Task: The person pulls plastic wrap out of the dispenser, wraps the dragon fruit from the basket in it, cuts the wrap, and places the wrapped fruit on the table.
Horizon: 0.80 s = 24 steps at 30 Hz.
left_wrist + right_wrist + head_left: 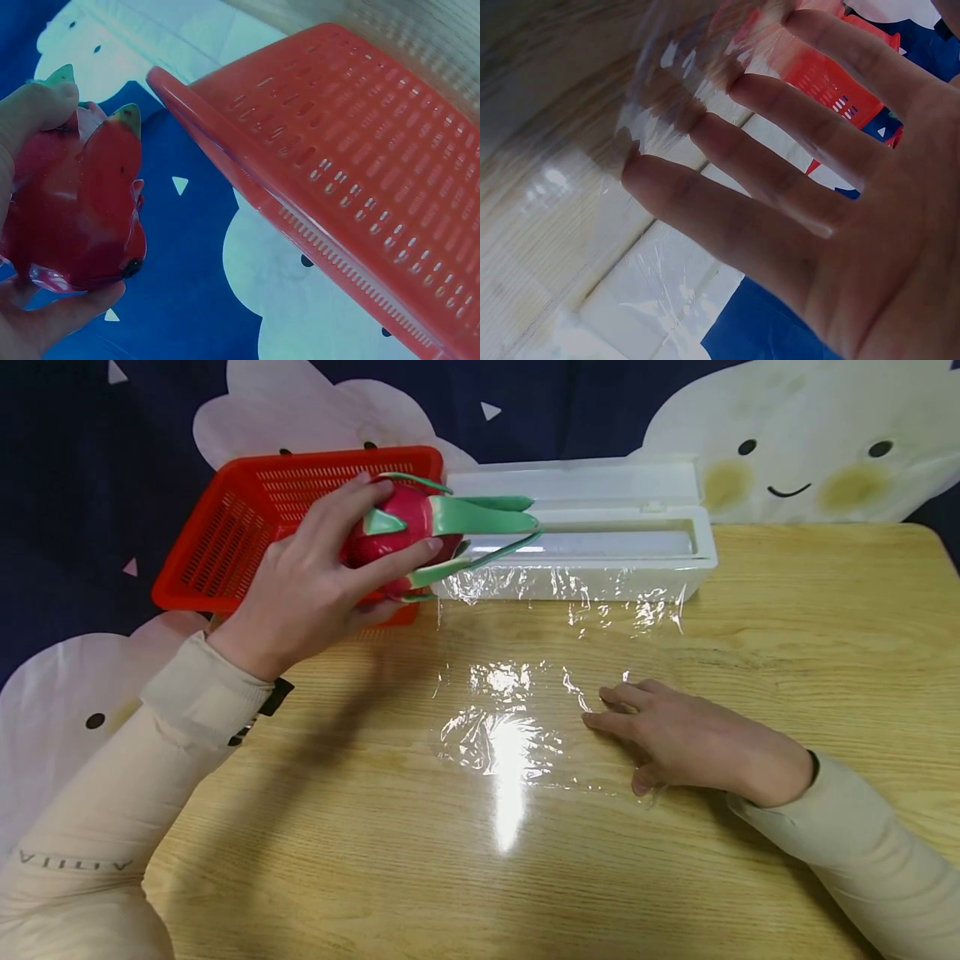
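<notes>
As the right hand (667, 735) touches clear plastic film (525, 735), fingers spread, the left hand (318, 556) grips a dragon fruit (411, 514), leaf tips rightward, beside the film's far left corner.

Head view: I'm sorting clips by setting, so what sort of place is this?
Probably an indoor tabletop workspace: a wood-grain table, a cartoon-cloud backdrop and an open white film dispenser.

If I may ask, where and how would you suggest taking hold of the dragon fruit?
I'd grip the dragon fruit round its broad red body, coming from the left in the head view, as the left hand does. The body is rounded, so fingers and thumb can spread around it, while the slender green leaves jut out rightward and would probably give a poorer hold.
</notes>
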{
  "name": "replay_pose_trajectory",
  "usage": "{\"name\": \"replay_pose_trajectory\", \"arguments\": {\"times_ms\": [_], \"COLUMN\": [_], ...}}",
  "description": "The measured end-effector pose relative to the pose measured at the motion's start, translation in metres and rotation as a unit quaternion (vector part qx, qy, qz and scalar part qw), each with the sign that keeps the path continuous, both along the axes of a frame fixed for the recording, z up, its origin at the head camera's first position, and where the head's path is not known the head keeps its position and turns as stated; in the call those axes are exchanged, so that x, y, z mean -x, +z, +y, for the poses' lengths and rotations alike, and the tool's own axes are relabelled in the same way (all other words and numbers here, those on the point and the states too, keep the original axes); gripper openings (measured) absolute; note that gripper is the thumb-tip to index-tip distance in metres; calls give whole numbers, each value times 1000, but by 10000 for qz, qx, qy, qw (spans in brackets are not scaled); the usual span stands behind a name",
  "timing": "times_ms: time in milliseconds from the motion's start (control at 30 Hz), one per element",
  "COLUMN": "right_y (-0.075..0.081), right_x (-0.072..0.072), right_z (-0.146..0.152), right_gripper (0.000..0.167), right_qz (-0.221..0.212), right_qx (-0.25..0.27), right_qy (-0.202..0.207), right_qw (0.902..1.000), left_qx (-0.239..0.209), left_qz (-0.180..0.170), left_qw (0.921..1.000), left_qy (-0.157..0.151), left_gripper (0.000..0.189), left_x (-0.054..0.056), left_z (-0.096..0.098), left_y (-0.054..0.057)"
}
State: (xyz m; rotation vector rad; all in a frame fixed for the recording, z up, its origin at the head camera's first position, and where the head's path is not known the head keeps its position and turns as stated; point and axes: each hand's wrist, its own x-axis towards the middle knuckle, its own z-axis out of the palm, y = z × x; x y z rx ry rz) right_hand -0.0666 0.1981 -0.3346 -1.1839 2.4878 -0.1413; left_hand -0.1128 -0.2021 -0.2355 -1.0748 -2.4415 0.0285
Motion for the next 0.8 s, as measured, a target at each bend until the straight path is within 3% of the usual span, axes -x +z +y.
{"name": "replay_pose_trajectory", "arguments": {"times_ms": [267, 800], "right_y": [0, -1], "right_x": [0, 0], "right_z": [0, 0], "right_gripper": [94, 93], "right_qz": [18, 44], "right_qx": [24, 51], "right_qy": [13, 15], "right_qw": [10000, 10000], "left_qx": [-15, 42], "left_qz": [175, 88], "left_qw": [9998, 9998], "left_qy": [-86, -146], "left_gripper": [62, 61], "left_x": [-3, -8], "left_z": [4, 11], "left_y": [-1, -3]}}
